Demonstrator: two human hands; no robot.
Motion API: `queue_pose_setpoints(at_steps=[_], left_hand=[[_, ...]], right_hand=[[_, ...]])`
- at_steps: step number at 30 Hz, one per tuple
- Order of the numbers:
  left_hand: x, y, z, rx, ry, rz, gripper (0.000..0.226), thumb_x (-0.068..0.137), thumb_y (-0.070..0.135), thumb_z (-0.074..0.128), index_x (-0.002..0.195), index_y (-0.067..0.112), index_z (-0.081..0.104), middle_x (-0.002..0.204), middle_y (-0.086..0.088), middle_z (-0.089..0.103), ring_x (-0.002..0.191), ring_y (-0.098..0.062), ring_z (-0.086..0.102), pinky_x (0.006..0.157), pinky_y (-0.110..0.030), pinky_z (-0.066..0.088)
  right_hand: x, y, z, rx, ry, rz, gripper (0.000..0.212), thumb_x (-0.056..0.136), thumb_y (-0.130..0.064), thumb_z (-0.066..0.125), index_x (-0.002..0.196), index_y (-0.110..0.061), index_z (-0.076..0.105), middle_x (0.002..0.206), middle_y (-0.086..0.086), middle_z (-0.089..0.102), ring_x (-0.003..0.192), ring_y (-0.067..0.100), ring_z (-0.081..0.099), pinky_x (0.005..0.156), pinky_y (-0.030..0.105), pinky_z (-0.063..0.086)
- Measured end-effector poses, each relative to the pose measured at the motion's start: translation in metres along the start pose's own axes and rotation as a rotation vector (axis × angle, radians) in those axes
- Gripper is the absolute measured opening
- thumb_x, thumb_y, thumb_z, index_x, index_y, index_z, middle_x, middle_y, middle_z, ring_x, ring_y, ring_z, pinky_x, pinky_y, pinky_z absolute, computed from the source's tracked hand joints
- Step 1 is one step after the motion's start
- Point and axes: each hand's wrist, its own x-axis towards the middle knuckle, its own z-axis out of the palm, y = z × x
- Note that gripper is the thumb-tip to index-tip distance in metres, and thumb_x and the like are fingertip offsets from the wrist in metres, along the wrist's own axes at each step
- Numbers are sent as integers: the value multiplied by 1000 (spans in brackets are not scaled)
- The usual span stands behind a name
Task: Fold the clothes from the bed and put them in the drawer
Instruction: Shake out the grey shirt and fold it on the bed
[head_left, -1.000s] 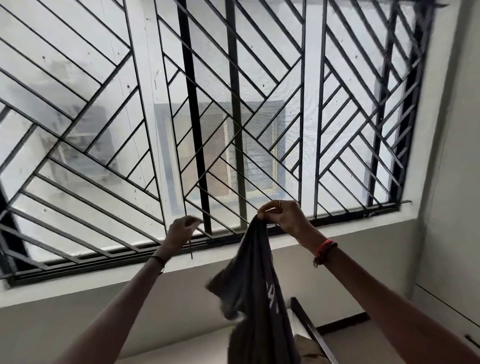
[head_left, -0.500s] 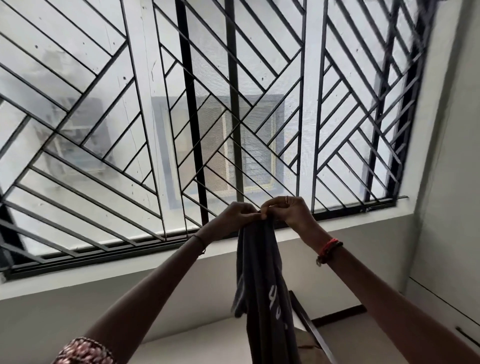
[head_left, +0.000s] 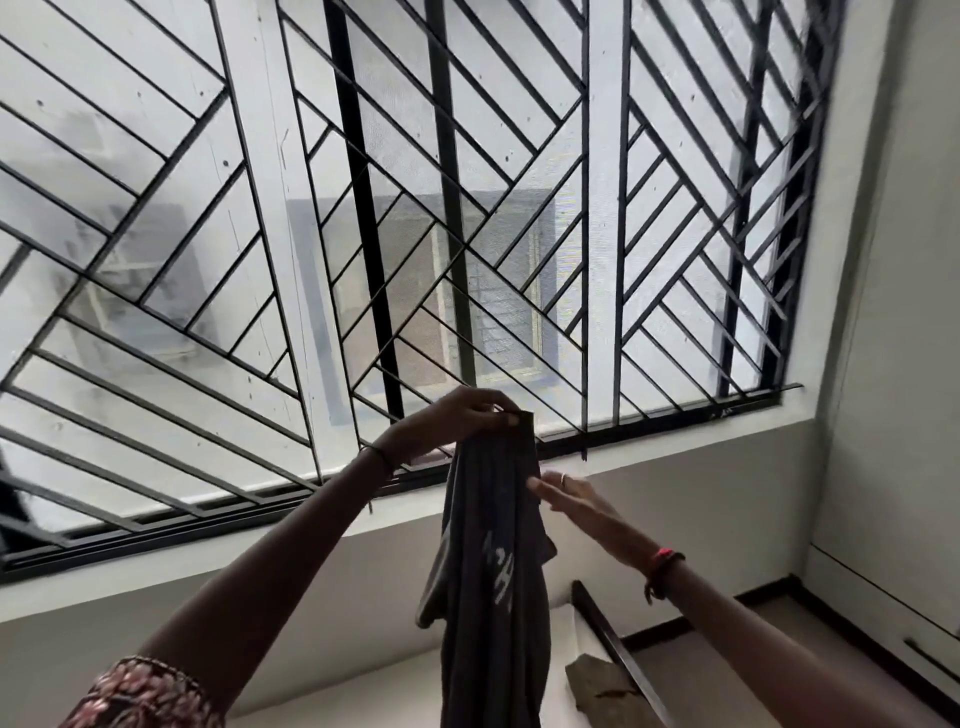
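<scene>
A dark grey T-shirt with pale lettering hangs lengthwise in front of me, doubled over. My left hand pinches its top edge, held up high before the window. My right hand is lower, fingers straight and flat against the shirt's right side, not gripping it. The shirt's lower end runs out of the bottom of the frame. The bed and the drawer's inside are hidden.
A large window with a black diagonal metal grille fills the wall ahead. White cabinet fronts with a dark handle stand at the right. A dark bed frame rail and a brownish cloth lie below.
My left hand came across to the shirt's top and took it over. My right hand let go of the top and slid down along the shirt's right side.
</scene>
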Motion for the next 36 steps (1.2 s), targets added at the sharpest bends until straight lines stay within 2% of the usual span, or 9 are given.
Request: queue_pose_setpoints(at_steps=[3,5,7,9,15,21,27,30,36], left_hand=[[0,2,-15,0,56,32,15,91,4,57,104,-3,61,52,5,38,49,-2,33,47,-13,22],[-3,5,-26,24,116,43,18,91,1,55,107,-6,61,51,9,40,47,1,36,47,-10,24],[-6,4,-37,19,162,48,19,92,-3,53,109,-4,59,40,16,43,40,5,40,45,-5,29],[-9,1,-48,35,219,48,18,92,-1,53,109,-1,60,39,18,43,40,5,40,44,-6,29],[-13,-34,-76,-23,407,-56,6,89,15,63,89,20,66,82,-13,59,77,-22,52,66,-27,41],[-13,-57,-84,-13,580,-152,19,89,15,63,78,30,64,57,8,56,54,-7,48,55,-22,38],[-19,-71,-86,24,565,-166,10,89,17,64,85,26,65,68,-8,53,61,-14,45,56,-23,36],[-19,-73,-88,69,546,-156,4,88,19,65,93,19,65,64,-4,48,57,-12,40,49,-16,32],[-24,-74,-95,147,523,-105,12,87,21,65,84,32,65,80,-9,60,70,-13,50,64,-26,39]], right_hand=[[-9,20,0,-8,-56,69,50,78,-66,48,80,-17,58,72,-5,52,66,5,48,63,16,40],[-9,33,-2,-57,-93,107,49,81,-59,55,81,-11,63,69,-5,55,62,6,51,61,18,40],[-5,48,-6,-125,-128,127,26,85,-38,66,88,-12,71,77,-11,66,71,0,61,71,17,46],[-2,58,-12,-159,-123,120,13,80,-34,73,88,-24,73,79,-13,71,78,-1,65,75,19,51],[10,46,-25,62,79,102,20,93,-9,55,105,5,65,93,10,67,83,13,64,70,23,54],[24,14,-44,342,115,43,15,91,-3,53,99,-11,64,80,-5,68,77,6,62,69,22,50],[30,-15,-67,412,-185,62,47,66,-13,81,110,-7,64,87,0,70,87,11,66,78,20,53],[33,-19,-77,302,-351,75,54,70,-8,79,121,-2,60,118,20,61,107,23,59,94,28,49],[35,-28,-89,63,-433,43,54,75,-8,76,126,-6,58,122,22,57,114,24,51,101,32,40]])
